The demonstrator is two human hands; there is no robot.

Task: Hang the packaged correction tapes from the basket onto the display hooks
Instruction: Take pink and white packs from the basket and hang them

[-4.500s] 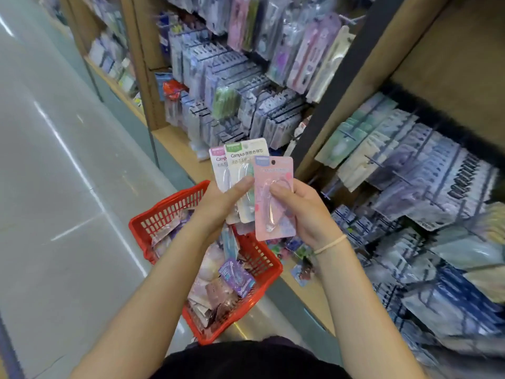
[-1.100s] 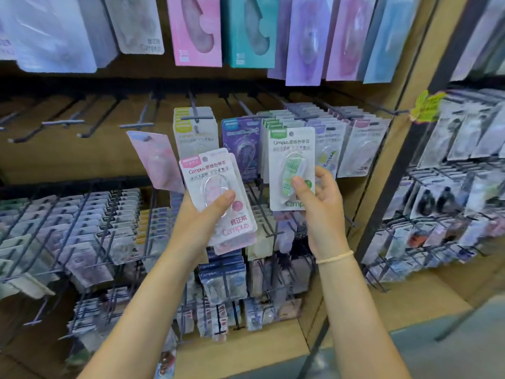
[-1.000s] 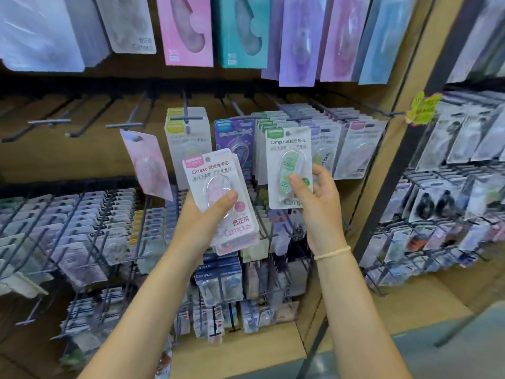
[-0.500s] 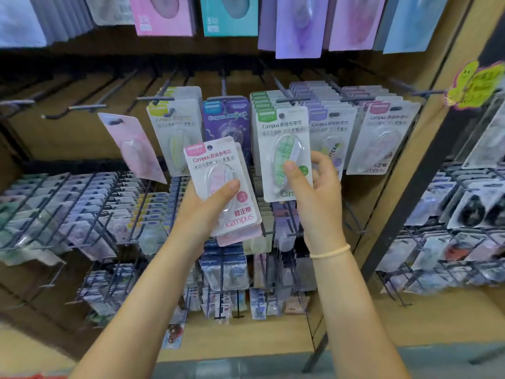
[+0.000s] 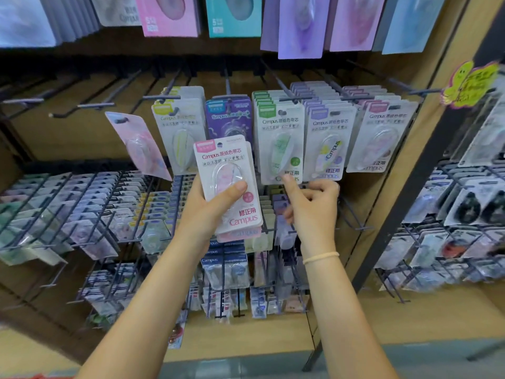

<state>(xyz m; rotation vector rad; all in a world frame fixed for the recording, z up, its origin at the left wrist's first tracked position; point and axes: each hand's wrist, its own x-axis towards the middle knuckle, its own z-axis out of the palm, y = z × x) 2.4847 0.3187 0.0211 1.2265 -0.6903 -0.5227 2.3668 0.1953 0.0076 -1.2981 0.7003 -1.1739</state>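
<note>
Your left hand gripped a small stack of pink-labelled correction tape packs at the centre of the frame, thumb pressed across the clear blister on the front card and fingers behind. Each card was white with a pink header, Campus lettering and an oval bubble over the tape. Your right hand, just right of centre, had its fingers loosely curled and held nothing, its thumb tip touching the bottom edge of the green-labelled pack hanging at the front of its hook. That hook carried a full row of green cards; its neighbours carried the purple-labelled packs and the pink-labelled hanging packs to the right. Left of centre, one pink pack hung tilted on its hook.
</note>
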